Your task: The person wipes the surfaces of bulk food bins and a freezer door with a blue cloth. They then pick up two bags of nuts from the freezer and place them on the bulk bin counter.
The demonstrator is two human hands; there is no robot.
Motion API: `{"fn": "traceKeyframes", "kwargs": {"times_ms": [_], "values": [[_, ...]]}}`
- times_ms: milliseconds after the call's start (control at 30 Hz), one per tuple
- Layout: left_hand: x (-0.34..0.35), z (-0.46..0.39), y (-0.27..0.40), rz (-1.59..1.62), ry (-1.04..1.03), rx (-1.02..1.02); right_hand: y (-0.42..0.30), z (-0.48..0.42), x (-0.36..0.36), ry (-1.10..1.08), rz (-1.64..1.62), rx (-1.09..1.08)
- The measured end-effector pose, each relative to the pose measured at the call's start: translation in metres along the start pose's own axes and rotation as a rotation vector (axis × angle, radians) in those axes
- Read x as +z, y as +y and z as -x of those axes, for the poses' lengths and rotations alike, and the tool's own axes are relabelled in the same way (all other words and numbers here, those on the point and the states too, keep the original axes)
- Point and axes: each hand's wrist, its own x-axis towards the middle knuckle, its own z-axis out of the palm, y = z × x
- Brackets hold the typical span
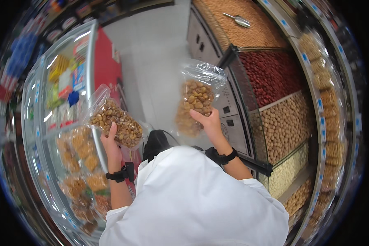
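Note:
My left hand (111, 144) grips a clear plastic bag of brown beans (123, 123), which look like broad beans. The thumb lies across the bag's front, and its upper end leans to the left beside the freezer. In my right hand (211, 124) is a second clear zip bag (196, 95) with similar, lighter brown beans. Its zip top points up and away from me, above the grey floor, and its lower part is blurred. The fingers behind both bags are hidden. The two bags are held apart, in front of my body.
At left stands a glass-topped freezer (93, 70) with packaged food and several bagged snacks (83, 147). Glass-sided bins on the right hold red beans (272, 77), round tan beans (284, 127) and brown grain with a metal scoop (241, 21). Packaged goods (330, 107) line the shelf beyond.

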Motion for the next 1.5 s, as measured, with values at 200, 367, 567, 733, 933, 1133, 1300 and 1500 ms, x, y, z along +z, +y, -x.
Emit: {"fn": "traceKeyframes", "kwargs": {"times_ms": [200,367,567,733,933,1133,1300,1500], "values": [[0.072,-0.063,-0.004,-0.019,-0.152,-0.025,-0.018,-0.034,-0.007,0.171,0.049,-0.009],[0.084,-0.161,-0.003,-0.09,-0.205,-0.024,-0.015,-0.116,0.038,0.169,0.025,0.093],[0.089,-0.274,0.01,0.009,-0.187,-0.102,-0.032,-0.23,0.108,0.071,0.161,0.056],[0.102,-0.337,0.053,0.084,-0.268,-0.152,-0.047,-0.301,0.156,-0.014,0.259,-0.013],[0.12,-0.424,0.038,0.33,-0.527,-0.335,-0.035,-0.382,0.165,0.015,0.253,0.011],[0.24,-0.482,0.068,0.42,-0.87,-0.256,-0.045,-0.49,0.164,-0.04,0.443,-0.058],[0.304,-0.569,0.052,0.264,-0.921,-0.331,-0.063,-0.594,0.157,-0.075,0.519,-0.142],[0.382,-0.635,0.069,0.281,-0.853,-0.401,-0.12,-0.686,0.146,-0.146,0.689,-0.139]]}}
